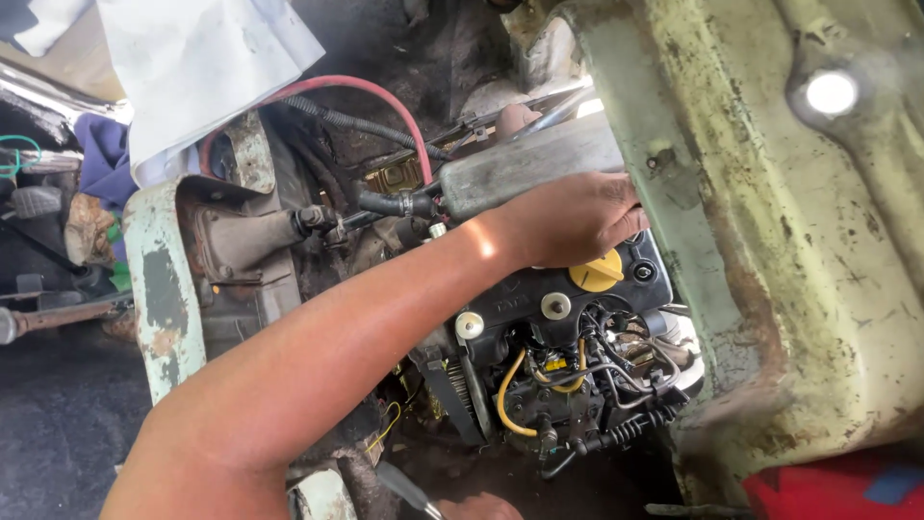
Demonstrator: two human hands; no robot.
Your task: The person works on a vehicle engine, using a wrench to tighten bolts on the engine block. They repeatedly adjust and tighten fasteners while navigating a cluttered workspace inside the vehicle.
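My left hand (568, 220) reaches across the engine bay from the lower left. It lies on the black engine top, just above a yellow filler cap (597, 273). Its fingers curl at the end of a grey metal cover (525, 166), where that meets the rusty pale-green body panel (760, 241). The fingertips are hidden, so I cannot tell whether they grip anything. At the bottom edge only the top of my right hand (478, 507) shows, closed against a grey tool handle (406, 488).
A red hose (380, 94) arcs over black hoses at the back. Yellow tubes and a black injection pump (549, 395) sit below the engine top. A white cloth (202, 67) hangs upper left. A worn green bracket (159, 289) stands at left, with pedals beyond.
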